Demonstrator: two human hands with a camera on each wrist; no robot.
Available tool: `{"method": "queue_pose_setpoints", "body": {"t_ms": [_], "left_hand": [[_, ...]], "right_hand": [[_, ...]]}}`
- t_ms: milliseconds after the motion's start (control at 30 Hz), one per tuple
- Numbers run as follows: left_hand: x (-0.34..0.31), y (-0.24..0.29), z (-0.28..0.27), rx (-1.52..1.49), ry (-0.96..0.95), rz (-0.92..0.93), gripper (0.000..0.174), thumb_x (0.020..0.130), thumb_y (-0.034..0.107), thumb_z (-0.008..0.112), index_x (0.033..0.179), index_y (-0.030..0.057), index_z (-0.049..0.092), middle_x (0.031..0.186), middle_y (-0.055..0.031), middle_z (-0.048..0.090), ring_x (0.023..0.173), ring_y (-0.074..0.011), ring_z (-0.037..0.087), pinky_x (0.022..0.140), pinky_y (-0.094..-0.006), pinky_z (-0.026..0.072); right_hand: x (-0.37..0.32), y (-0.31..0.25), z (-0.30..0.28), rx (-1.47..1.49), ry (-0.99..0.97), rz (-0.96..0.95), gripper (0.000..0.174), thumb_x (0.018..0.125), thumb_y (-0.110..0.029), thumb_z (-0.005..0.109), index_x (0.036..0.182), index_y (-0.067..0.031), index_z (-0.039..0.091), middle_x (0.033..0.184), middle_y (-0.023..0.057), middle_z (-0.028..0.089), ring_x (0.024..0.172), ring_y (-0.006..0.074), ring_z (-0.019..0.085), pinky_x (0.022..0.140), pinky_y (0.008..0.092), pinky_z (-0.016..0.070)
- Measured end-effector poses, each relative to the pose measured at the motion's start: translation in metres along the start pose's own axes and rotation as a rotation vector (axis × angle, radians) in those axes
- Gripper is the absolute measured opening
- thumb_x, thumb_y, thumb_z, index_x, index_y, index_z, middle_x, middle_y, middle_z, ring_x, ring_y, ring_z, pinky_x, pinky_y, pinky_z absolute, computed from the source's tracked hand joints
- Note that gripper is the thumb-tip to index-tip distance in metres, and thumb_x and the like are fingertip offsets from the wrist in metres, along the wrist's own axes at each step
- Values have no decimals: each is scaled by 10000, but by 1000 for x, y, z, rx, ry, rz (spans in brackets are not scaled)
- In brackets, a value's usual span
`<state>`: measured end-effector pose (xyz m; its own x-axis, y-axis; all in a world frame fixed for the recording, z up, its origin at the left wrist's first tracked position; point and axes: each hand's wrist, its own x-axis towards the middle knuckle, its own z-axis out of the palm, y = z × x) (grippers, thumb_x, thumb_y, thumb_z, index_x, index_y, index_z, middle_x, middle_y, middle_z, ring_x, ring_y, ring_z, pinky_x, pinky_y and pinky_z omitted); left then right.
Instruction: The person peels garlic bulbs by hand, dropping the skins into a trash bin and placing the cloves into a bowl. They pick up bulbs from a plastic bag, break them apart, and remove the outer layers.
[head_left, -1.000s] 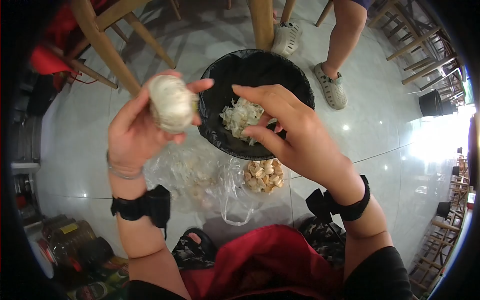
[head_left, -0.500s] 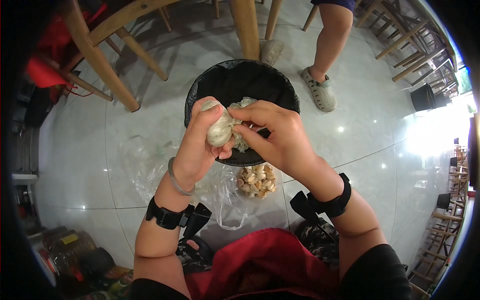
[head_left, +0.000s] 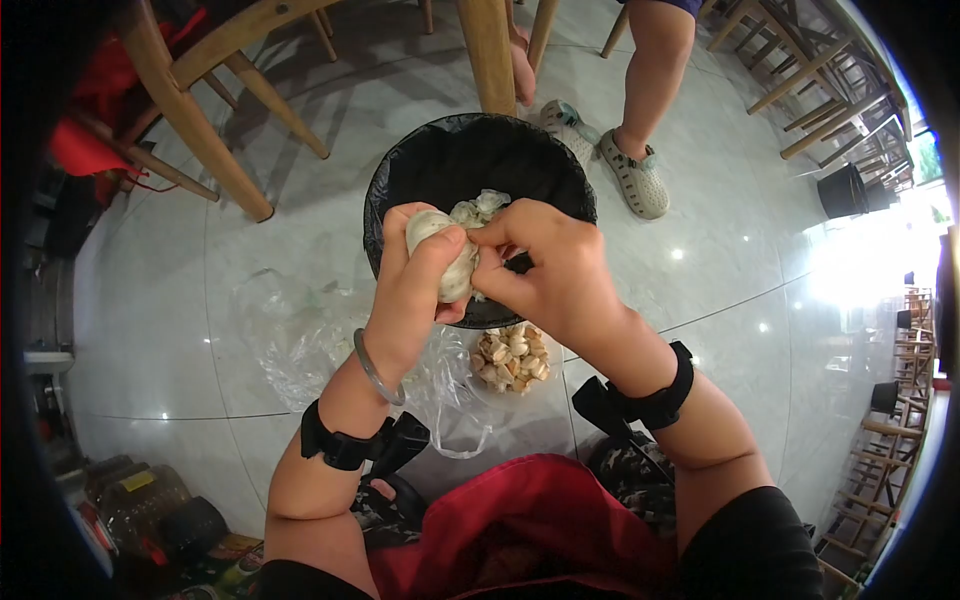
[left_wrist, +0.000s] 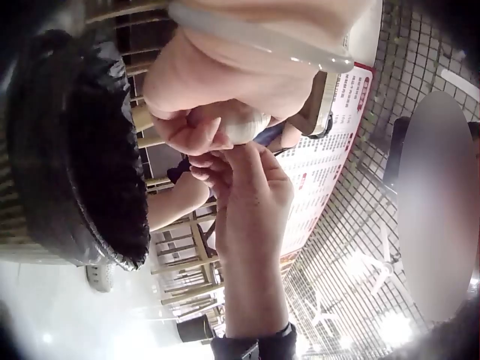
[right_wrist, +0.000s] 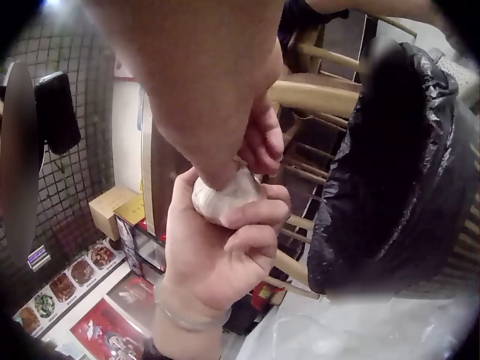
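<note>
A whole garlic bulb (head_left: 458,280) in pale papery skin is gripped in my left hand (head_left: 395,310), thumb across its top. My right hand (head_left: 560,265) pinches the end of the bulb that faces it, thumb and forefinger close together. Both hands are above a bin (head_left: 375,190) lined with a black bag, where loose garlic peels (head_left: 482,205) show past the fingers. The right wrist view shows the left fingers wrapped round the garlic bulb (right_wrist: 221,204). Just this side of the bin lies a heap of separated garlic cloves (head_left: 512,357).
A crumpled clear plastic bag (head_left: 440,400) lies on the tiled floor beside the cloves. Beyond the bin stand a wooden leg (head_left: 487,60) and another person's leg (head_left: 655,80) in a light clog (head_left: 635,180). Jars (head_left: 145,500) are at the lower left.
My left hand has brought the garlic bulb rightward to the right hand, turning it. The right thumb and forefinger, apart at first, now pinch its end. The bin appears slightly further left.
</note>
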<state>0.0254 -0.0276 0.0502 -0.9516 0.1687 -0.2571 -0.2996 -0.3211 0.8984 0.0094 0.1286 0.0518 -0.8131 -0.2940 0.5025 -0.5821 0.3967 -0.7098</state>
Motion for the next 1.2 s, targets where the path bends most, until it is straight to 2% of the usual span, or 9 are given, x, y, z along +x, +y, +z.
{"method": "queue_pose_setpoints", "body": {"t_ms": [67,167,267,367,567,767,867,1067,1200], "left_hand": [[2,0,0,20,-15,0,379,836,266,566,1093,101,340,879,-67,497,604,-100,506,440,-219,389],[6,0,-5,169,-44,71,410,829,279,574,1111,112,327,911,-69,495,649,-98,515,459,-216,406],[9,-7,-6,39,64,112,441,820,289,583,1119,108,314,901,-73,503,620,-101,514,459,-218,407],[12,-8,-16,9,-21,31,437,828,287,581,1101,88,304,889,-78,508,583,-107,509,450,-222,405],[14,-4,-4,36,76,106,392,865,274,595,1032,55,316,826,-93,523,515,-99,496,409,-218,388],[8,-9,7,19,209,125,351,877,241,586,1005,55,317,790,-86,515,487,-95,482,380,-220,371],[5,-11,5,105,206,75,316,889,317,517,1000,78,343,818,-60,511,532,-103,482,422,-225,377],[3,-11,1,71,120,103,302,876,197,558,1029,70,330,857,-73,507,549,-87,485,407,-209,381],[4,-2,-1,73,-13,232,312,860,165,553,1104,69,383,904,-62,502,698,-97,508,550,-237,441]], "right_hand": [[0,1,0,110,10,124,75,715,2,649,787,19,633,733,68,635,644,102,593,577,252,495],[4,-5,-2,256,-21,415,128,696,-63,653,774,36,633,712,126,637,616,164,627,597,270,496],[10,7,-12,358,-161,430,150,728,-76,665,841,21,664,724,130,649,633,142,632,608,260,493],[13,7,-17,547,-234,561,146,796,-64,647,920,9,672,769,35,652,670,61,574,632,220,475],[11,10,-15,5,-207,5,140,801,-70,640,910,16,654,752,113,636,662,122,622,600,267,491],[3,5,4,148,-114,221,108,777,-32,617,863,33,621,746,143,632,625,192,633,594,281,504],[3,4,8,137,-104,204,84,758,-61,616,753,17,583,677,168,586,619,309,606,573,343,486],[1,5,8,155,-76,248,95,753,-57,611,776,29,577,662,151,610,584,222,631,562,291,494],[6,16,3,492,-71,514,102,757,-51,600,794,43,591,676,97,631,601,112,605,574,240,489]]}}
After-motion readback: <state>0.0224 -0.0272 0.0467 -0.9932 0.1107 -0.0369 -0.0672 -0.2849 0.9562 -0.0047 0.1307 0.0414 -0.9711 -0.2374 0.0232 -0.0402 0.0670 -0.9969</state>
